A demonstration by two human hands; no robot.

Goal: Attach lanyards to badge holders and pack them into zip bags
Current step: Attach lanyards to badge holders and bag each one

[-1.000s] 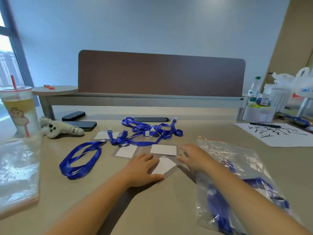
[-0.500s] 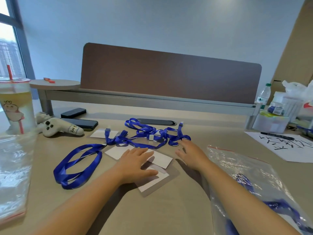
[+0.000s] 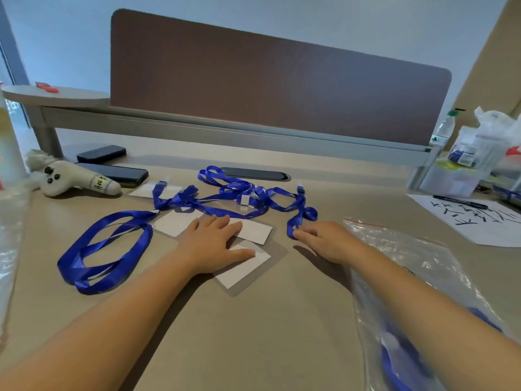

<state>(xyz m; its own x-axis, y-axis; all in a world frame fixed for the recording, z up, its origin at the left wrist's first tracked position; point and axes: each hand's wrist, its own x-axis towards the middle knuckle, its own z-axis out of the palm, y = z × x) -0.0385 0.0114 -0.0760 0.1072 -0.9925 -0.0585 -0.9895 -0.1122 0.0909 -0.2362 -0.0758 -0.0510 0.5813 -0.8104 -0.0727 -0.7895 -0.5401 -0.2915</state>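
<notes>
Several clear badge holders with white cards lie mid-table. My left hand (image 3: 214, 244) rests flat, fingers spread, on the nearest badge holder (image 3: 245, 270); another badge holder (image 3: 174, 222) lies to its left. A tangle of blue lanyards (image 3: 236, 196) stretches behind them, and a separate looped blue lanyard (image 3: 104, 249) lies at the left. My right hand (image 3: 327, 239) touches the end loop of the tangle with its fingertips; whether it pinches the ribbon is unclear. Under my right forearm lies a zip bag (image 3: 417, 275) with blue lanyards inside.
A white plush toy (image 3: 73, 182), two dark phones (image 3: 118, 172) and a drink cup sit at the left, with another plastic bag (image 3: 11, 235) at the left edge. A written paper (image 3: 479, 218), pen, water bottle (image 3: 442, 131) and bagged supplies stand at the right. A brown divider closes the back.
My right hand has moved forward from beside the badge holders to the end loop of the lanyard tangle. My left hand stays flat on the nearest badge holder.
</notes>
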